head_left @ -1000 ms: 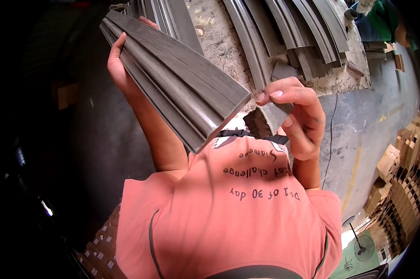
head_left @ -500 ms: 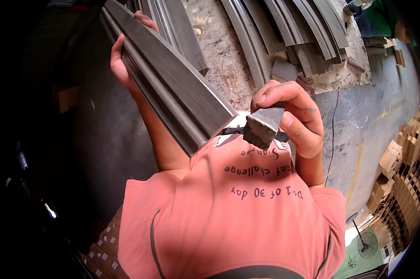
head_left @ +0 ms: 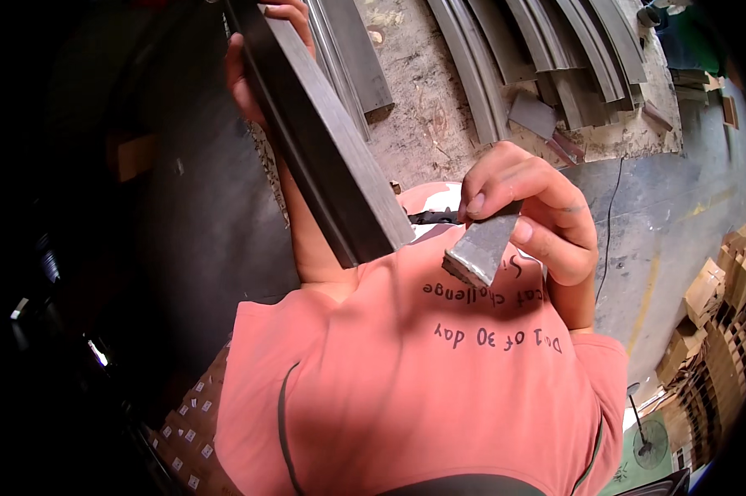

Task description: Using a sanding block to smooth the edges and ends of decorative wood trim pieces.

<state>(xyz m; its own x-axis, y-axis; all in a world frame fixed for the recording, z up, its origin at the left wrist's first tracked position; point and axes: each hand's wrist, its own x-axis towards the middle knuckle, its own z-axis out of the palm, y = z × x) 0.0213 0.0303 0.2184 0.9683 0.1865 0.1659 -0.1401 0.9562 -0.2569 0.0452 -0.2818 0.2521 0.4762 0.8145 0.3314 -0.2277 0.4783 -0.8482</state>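
Note:
A long grey moulding [head_left: 336, 157] with a ridged profile slants from the upper left down toward my chest. My left hand [head_left: 245, 87] is closed around its far part, thumb on one side and fingers over the other. To the right, my right hand [head_left: 546, 211] pinches a small grey sponge-like block [head_left: 482, 246] between thumb and fingers; the block's lower edge is rough and pale. A gap separates the block from the moulding's near end. Whether the block is a sanding sponge cannot be made out for certain.
Several similar grey mouldings [head_left: 546, 41] lie on a stained worktable [head_left: 418, 99] ahead. A grey square piece [head_left: 533, 114] and dark red scraps [head_left: 564, 147] rest near its edge. Stacked cardboard [head_left: 724, 331] and a fan [head_left: 650, 442] stand at right; a cable [head_left: 610, 223] hangs there.
The moulding has rolled in my left hand, showing a darker side and a narrower top face. My right hand's block has tipped, its grey face now turned more upward. The whole view has shifted slightly.

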